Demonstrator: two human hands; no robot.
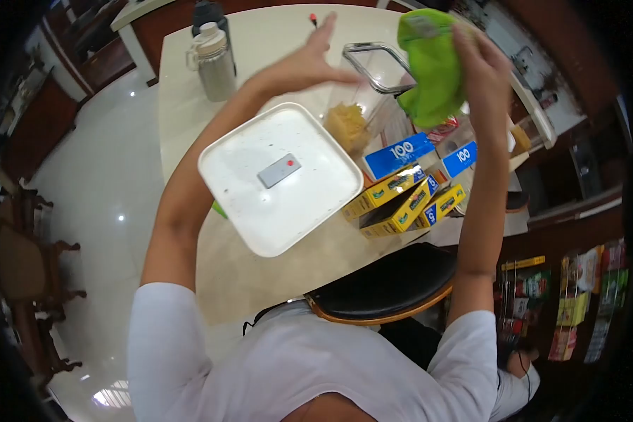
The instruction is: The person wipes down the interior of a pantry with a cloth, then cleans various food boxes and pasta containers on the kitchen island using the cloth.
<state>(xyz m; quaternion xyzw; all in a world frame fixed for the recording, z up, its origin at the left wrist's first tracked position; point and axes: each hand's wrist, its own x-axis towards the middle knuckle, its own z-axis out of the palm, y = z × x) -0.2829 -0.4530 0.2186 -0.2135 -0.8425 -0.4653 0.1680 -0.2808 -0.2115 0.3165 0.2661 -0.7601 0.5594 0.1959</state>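
Note:
A bright green cloth [432, 77] hangs from my right hand [482, 63], whose fingers are closed on its upper edge. My left hand [309, 67] is raised over the table with its fingers apart, holding nothing, slightly blurred. Beside it stands a clear container [380, 63] with a grey-rimmed top, tilted in view. Yellow contents [348, 126] show in a transparent container below it. Nearer to me is a white square lid or tray [246, 190] with a grey rectangular device [279, 171] bearing a red dot on top.
Yellow boxes [403, 211] and blue boxes marked 100 [401, 155] stand at the table's right side. Bottles [214, 67] stand at the back left. A black chair [387, 285] is at the near edge. Another person's arm [519, 366] shows at lower right.

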